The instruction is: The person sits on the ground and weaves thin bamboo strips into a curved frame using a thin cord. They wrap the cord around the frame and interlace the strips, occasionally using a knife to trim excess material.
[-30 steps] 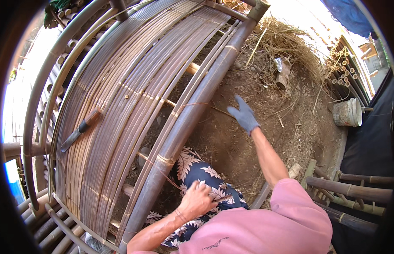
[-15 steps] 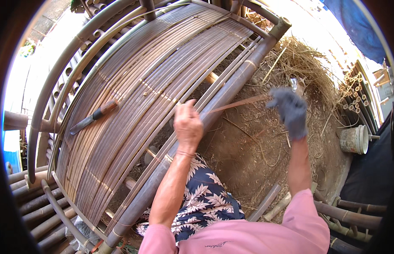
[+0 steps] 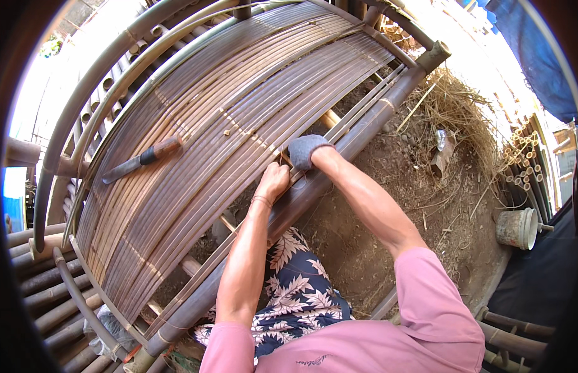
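A curved seat of long brown bamboo slats (image 3: 196, 137) spans the view, edged by a thick dark bamboo pole (image 3: 301, 199) on my side. My left hand (image 3: 275, 179), bare and closed, is at the gap between the slats and this pole. Right against it, my right hand (image 3: 306, 152) in a grey glove is closed at the edge of the slats; its fingers are turned away and hidden. A thin strip shows faintly between the hands, but what each one grips cannot be made out. A knife (image 3: 143, 160) with a wooden handle lies on the slats to the left.
Dry fibre shavings (image 3: 457, 112) are heaped on the dirt floor (image 3: 363, 248) to the right. A whitish bucket (image 3: 516, 229) lies beside a black sheet. Cut bamboo poles (image 3: 525, 155) are stacked beyond it. More bamboo poles (image 3: 59, 311) are at lower left.
My right hand has come left from over the floor, where it held a reddish-brown strip stretched out, to beside my left hand. My left hand stays near the seat edge. The view has shifted slightly.
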Demonstrator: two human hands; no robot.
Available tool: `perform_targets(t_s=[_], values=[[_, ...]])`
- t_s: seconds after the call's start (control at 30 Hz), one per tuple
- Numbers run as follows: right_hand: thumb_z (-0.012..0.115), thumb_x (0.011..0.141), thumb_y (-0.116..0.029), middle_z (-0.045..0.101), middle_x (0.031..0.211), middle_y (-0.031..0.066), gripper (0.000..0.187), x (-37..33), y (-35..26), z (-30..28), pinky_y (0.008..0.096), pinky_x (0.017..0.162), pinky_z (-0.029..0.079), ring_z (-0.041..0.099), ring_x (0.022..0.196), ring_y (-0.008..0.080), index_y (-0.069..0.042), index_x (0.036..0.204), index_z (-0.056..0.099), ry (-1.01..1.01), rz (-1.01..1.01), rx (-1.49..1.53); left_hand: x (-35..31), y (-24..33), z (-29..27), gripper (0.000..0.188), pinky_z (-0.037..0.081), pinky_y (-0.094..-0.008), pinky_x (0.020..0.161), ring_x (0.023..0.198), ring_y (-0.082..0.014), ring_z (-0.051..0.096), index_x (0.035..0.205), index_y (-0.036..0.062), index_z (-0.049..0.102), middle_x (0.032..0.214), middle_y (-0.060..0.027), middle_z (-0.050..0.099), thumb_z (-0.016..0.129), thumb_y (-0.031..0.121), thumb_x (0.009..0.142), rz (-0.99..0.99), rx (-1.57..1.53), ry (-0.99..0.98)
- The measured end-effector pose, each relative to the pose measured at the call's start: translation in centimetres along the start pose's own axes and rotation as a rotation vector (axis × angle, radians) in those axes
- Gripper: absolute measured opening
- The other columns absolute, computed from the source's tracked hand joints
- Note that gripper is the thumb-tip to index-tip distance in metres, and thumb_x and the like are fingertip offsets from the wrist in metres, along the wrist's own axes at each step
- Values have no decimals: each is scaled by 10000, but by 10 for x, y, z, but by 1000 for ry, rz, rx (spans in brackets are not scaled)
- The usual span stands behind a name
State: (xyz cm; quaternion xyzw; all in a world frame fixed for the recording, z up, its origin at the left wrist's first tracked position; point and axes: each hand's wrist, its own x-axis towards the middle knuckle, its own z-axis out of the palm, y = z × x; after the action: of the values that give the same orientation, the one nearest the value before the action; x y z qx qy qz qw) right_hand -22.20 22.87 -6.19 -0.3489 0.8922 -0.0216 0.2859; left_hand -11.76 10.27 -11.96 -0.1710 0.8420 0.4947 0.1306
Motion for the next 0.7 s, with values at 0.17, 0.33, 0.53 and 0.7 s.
perform_targets(t_s=[0.17, 0.33, 0.53, 0.7], values=[[614, 769, -170, 726, 902, 236, 270, 40, 41, 19, 457, 696, 540, 679, 736, 332, -11, 930, 761, -222, -133, 8, 21, 3, 11, 351, 530, -432, 819, 933, -435, 663, 950, -20, 747, 986, -309, 685, 542, 259, 887, 197, 433, -54], [686, 756, -237, 733, 977, 199, 303, -16, 2, -12, 435, 795, 537, 697, 847, 327, -45, 976, 769, 56, -43, -30, -33, 22, 13, 238, 537, -339, 760, 798, -206, 692, 979, -5, 750, 833, -154, 735, 640, 198, 919, -50, -107, 375], [751, 826, -299, 719, 1070, 140, 349, -94, 12, 17, 396, 883, 521, 674, 999, 305, -83, 1100, 747, 635, -453, 349, -60, 28, -22, 162, 451, -280, 977, 989, -152, 642, 944, -2, 759, 986, -64, 723, 685, 119, 865, 142, -807, -73], [661, 984, -226, 712, 836, 69, 214, -239, 20, -10, 282, 673, 541, 657, 728, 139, -23, 1028, 710, 410, -122, 1558, -53, 16, -27, 248, 445, -306, 953, 1036, -157, 612, 1020, 11, 758, 1044, -53, 720, 672, 221, 917, 42, -796, 4]])
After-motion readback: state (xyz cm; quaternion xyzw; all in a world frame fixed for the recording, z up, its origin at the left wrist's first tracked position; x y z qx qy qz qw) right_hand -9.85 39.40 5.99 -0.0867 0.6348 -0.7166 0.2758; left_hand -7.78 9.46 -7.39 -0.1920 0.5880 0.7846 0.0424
